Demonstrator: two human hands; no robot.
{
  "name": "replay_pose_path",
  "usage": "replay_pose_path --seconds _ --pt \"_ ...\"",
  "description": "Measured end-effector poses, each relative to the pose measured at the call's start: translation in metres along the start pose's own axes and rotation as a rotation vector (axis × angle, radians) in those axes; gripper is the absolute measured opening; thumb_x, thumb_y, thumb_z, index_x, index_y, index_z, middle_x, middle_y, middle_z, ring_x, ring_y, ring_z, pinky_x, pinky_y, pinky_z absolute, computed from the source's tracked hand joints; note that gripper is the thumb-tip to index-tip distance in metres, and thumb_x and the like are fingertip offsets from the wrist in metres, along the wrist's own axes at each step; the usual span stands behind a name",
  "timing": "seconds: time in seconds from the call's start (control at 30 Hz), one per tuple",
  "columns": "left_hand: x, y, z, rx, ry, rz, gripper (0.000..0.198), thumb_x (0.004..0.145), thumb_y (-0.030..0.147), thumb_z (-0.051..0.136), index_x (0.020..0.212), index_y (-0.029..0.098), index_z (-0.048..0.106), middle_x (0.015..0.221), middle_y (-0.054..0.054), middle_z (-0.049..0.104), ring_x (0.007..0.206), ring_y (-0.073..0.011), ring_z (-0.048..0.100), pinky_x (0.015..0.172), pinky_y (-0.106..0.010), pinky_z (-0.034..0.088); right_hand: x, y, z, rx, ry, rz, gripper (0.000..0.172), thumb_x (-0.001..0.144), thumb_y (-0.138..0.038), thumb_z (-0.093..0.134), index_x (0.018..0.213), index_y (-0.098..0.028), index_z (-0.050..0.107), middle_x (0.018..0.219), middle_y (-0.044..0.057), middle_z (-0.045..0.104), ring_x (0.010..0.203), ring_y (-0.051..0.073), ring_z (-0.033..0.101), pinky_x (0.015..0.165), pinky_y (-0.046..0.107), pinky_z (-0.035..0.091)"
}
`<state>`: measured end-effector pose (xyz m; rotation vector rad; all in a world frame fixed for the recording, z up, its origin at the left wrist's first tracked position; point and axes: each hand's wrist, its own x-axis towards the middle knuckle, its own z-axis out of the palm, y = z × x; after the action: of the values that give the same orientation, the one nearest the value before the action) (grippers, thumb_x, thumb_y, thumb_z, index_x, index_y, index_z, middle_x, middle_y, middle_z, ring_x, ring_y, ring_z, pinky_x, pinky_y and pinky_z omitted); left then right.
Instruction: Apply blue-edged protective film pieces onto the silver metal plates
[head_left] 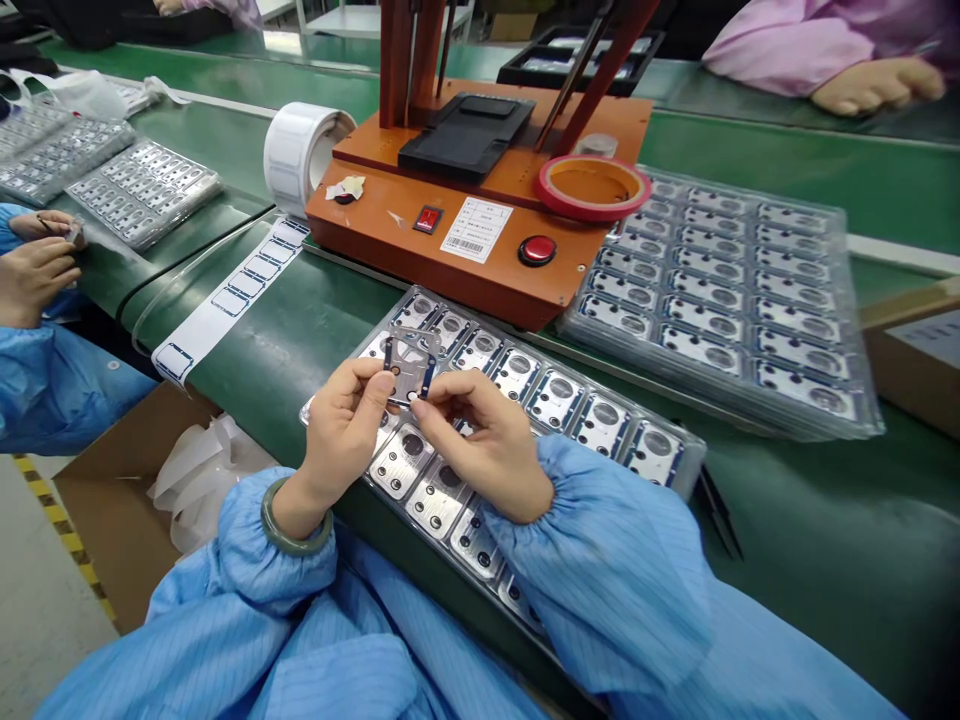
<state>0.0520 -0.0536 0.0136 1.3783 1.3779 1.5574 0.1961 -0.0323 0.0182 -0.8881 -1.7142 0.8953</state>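
Observation:
Between my two hands I hold up a small metal plate [411, 368] with a round opening and dark blue strips along its sides. My left hand [346, 415] pinches its left edge between thumb and fingers. At its lower right corner, the thumb and forefinger of my right hand [487, 435] are closed on the plate. Beneath both hands lies a clear plastic tray [694, 455] with rows of similar metal plates. Those in the far row carry blue strips; the near ones look plain silver. My forearms hide part of the tray.
An orange press [450, 240] stands beyond the tray, with red tape [592, 188] on it. Stacked trays [720, 300] sit at right, tweezers [718, 515] nearer. A label roll [300, 160] trails its strip [232, 295] leftward. Co-workers' hands [37, 270] show at left and across the bench.

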Motion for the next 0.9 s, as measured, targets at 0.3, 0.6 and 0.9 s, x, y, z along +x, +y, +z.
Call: replay_pose_path --seconds 0.3,0.6,0.9 --pt "-0.0001 -0.0001 0.0009 -0.039 -0.015 0.044 0.018 0.089 0.036 0.056 0.094 0.020 0.062 0.083 -0.001 0.067 0.073 -0.0116 0.063 0.068 -0.023 0.051 -0.0005 0.0022 -0.0007 0.020 -0.012 -0.039 0.011 0.082 -0.014 0.060 0.084 -0.023 0.055 0.070 -0.003 0.056 0.057 0.009 0.052 0.053 0.023 0.046" --pt "0.0013 -0.0002 0.0014 0.024 0.082 0.076 0.014 0.090 0.031 0.055 0.084 0.020 0.061 0.078 0.000 0.063 0.068 -0.0097 0.057 0.065 -0.022 0.048 -0.0013 0.0019 -0.0004 -0.008 -0.049 -0.093 0.011 0.082 -0.012 0.060 0.083 -0.021 0.055 0.068 -0.004 0.056 0.056 0.008 0.051 0.051 0.021 0.045" --pt "0.0011 -0.0059 0.0000 0.097 0.124 0.288 0.013 0.091 0.026 0.053 0.090 0.019 0.063 0.083 0.000 0.067 0.071 -0.0098 0.062 0.065 -0.021 0.049 -0.0003 0.0015 -0.0012 0.008 -0.095 -0.134 0.012 0.082 -0.010 0.060 0.085 -0.020 0.055 0.069 -0.003 0.056 0.054 0.007 0.051 0.050 0.020 0.047"
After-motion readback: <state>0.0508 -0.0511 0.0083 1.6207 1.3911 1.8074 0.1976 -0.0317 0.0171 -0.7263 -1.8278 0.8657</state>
